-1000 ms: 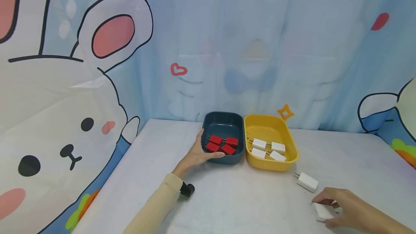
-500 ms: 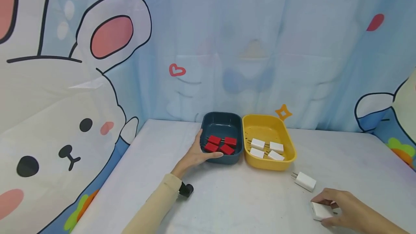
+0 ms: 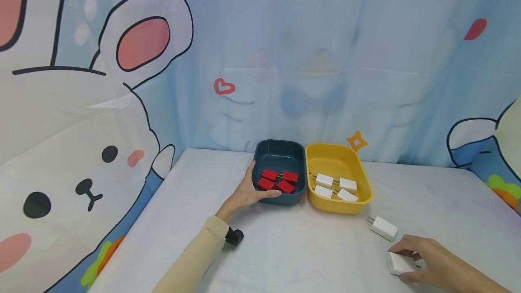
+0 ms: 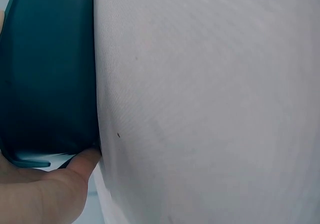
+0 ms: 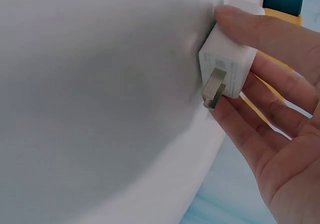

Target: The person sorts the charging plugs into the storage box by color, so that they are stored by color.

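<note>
My left hand (image 3: 244,192) grips the near left corner of the dark blue bin (image 3: 281,155), its thumb along the front wall. In the left wrist view, curled fingers (image 4: 82,166) press against the wall of that bin. Several red plug adapters (image 3: 278,181) lie inside. At the lower right, my right hand (image 3: 433,261) pinches a white charger plug (image 3: 400,263) between thumb and fingers, low at the table. The right wrist view shows its metal prongs (image 5: 214,88) pointing toward the camera. Another white charger plug (image 3: 383,228) lies just beyond that hand.
A yellow bin (image 3: 339,207) holding several white charger plugs (image 3: 324,180) stands right beside the blue one. Both are near the back of the white-covered table (image 3: 301,252). Behind hangs a printed cartoon curtain (image 3: 260,58).
My right hand has shifted slightly left along the table with the pinched charger plug. The left hand stays on the blue bin, and both bins are in the same place.
</note>
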`<state>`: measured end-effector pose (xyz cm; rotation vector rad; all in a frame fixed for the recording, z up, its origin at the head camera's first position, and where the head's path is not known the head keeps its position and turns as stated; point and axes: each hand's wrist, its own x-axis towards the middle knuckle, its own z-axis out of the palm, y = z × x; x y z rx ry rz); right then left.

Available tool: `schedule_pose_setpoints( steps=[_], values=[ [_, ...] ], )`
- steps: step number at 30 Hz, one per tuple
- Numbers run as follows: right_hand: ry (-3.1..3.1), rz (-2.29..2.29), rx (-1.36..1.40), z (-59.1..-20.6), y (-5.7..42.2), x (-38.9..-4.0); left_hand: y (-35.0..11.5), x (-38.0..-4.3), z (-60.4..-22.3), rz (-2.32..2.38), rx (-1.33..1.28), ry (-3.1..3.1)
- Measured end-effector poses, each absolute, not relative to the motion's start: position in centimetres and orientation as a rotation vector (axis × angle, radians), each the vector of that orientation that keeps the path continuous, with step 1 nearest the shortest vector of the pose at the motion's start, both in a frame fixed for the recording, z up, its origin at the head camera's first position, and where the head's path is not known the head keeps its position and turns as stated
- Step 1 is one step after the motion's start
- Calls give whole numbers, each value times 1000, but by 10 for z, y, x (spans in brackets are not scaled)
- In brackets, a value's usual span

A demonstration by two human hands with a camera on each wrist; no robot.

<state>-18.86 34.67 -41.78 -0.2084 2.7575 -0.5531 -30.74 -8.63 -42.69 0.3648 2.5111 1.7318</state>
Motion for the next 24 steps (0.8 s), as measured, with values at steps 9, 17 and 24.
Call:
schedule_pose_setpoints(
  steps=[9, 17, 24],
  values=[
    [2969, -598, -515, -383, 339, -207, -86, -308, -428, 1721, 340, 2517],
    [3347, -783, -714, -366, 317, -245, -86, -311, -430, 1715, 358, 2519],
    [3368, -797, -719, -366, 308, -289, -87, -310, -431, 1715, 338, 2524]
  ],
)
